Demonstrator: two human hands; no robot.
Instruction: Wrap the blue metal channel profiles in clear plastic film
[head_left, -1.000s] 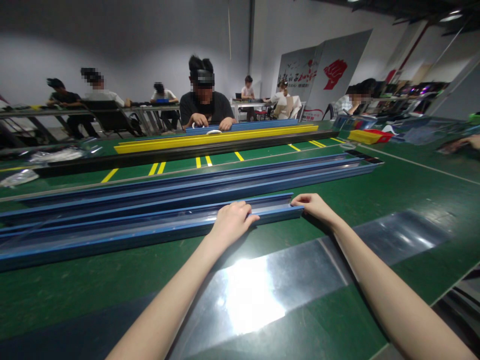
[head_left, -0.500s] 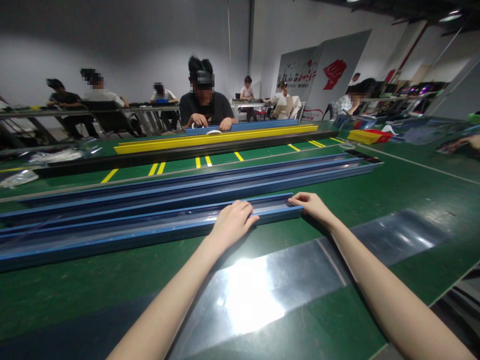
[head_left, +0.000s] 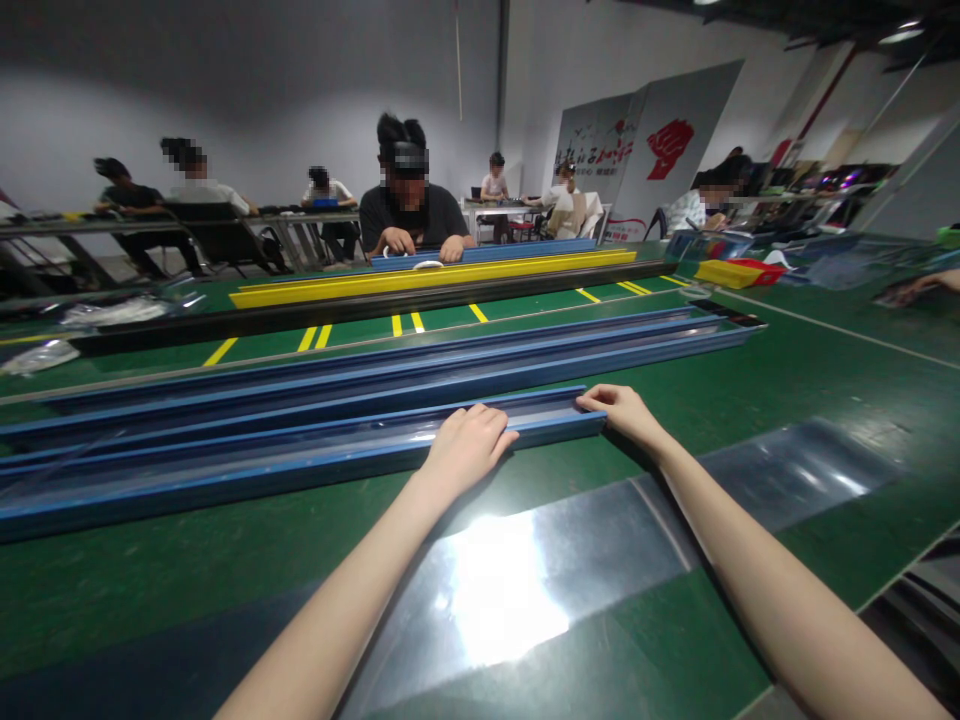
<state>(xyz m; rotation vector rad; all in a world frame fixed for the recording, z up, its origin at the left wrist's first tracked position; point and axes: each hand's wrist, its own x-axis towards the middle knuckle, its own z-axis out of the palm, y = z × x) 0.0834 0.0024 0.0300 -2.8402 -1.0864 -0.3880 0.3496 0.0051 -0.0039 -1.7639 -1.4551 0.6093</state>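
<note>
A long blue channel [head_left: 300, 477] lies nearest me on the green table, its open side up and a clear strip [head_left: 397, 441] inside it. My left hand [head_left: 471, 442] rests over the channel near its right end, fingers curled over the walls and gripping it. At that right end, my right hand [head_left: 611, 402] has thumb and fingers pinched together at the channel's opening; whatever is between the fingertips is too small to make out. Below my arms a glossy clear plastic sheet [head_left: 600, 530] lies flat and reflects a bright light.
Just beyond lie two more blue channels [head_left: 645, 348]. Farther back are a black rail [head_left: 360, 308] and a yellow rail [head_left: 450, 272]. Across the table a co-worker [head_left: 411, 205] handles another blue piece. A yellow and red tray [head_left: 739, 272] stands at the back right.
Both hands stay in almost the same place on the channel. My left fingers have shifted very slightly.
</note>
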